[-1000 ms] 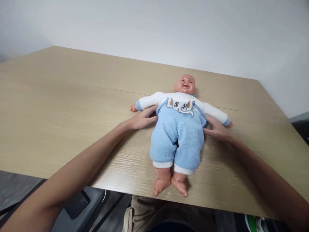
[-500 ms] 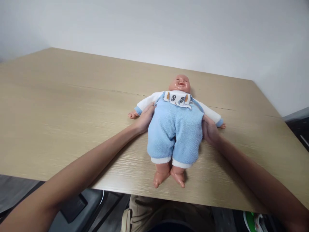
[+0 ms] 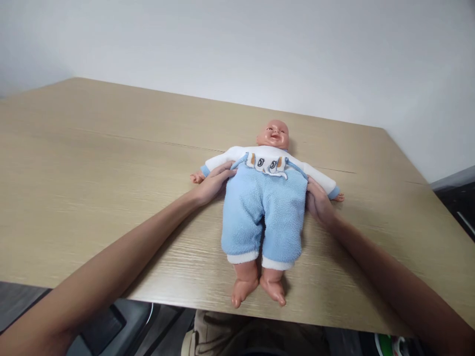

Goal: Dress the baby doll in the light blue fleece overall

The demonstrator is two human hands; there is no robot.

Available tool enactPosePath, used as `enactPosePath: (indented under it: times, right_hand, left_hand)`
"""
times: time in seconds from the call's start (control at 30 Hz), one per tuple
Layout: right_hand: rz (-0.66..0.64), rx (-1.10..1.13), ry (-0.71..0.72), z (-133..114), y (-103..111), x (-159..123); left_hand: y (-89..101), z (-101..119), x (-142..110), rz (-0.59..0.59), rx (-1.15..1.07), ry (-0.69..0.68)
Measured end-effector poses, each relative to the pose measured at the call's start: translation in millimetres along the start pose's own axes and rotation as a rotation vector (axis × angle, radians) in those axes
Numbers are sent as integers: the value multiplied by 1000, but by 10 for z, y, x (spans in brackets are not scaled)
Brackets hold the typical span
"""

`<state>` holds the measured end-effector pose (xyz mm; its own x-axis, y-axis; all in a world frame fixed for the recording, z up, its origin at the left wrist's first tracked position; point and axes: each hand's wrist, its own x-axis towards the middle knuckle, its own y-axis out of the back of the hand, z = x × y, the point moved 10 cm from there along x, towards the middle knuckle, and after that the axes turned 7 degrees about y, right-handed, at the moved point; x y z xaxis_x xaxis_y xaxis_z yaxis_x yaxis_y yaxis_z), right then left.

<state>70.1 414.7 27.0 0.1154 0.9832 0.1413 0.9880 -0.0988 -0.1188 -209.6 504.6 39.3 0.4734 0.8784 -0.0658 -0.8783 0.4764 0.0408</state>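
Observation:
On the table lies a baby doll [image 3: 273, 134] on its back, its head far from me and its bare feet toward me. It wears a white long-sleeved top [image 3: 319, 177] and fuzzy light blue overalls [image 3: 264, 207] with white leg cuffs and an elephant-face patch on the bib. My left hand [image 3: 214, 187] is closed on the overalls' edge, just below the strap and beside the doll's sleeve. On the opposite side, my right hand [image 3: 320, 201] grips the other edge under the doll's arm. Some fingertips are hidden by the cloth.
The wood-coloured table [image 3: 111, 188] stretches back to a pale wall [image 3: 237, 54]. Below its front edge are a grey chair seat [image 3: 126, 321] with a dark flat object on it, and my tan trousers [image 3: 222, 329]. Something dark stands beyond the right edge.
The waist of the overalls lies flatter, and both blue straps show more. My hands remain at its sides. The whole view has shifted slightly, with the doll lower in the picture.

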Motion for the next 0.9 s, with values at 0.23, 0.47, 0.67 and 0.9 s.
enactPosePath:
  times: [0.23, 0.47, 0.67, 0.9]
  right_hand:
    - [-146, -337, 37, -128, 193, 5]
    - [-132, -326, 112, -198, 17, -115]
    - [19, 111, -95, 61, -131, -147]
    - [89, 231, -82, 32, -112, -109]
  left_hand:
    - [55, 97, -57, -84, 348, 7]
    - [-46, 20, -107, -104, 262, -17]
    - [-134, -50, -75, 55, -178, 24]
    - [-273, 3, -102, 59, -280, 54]
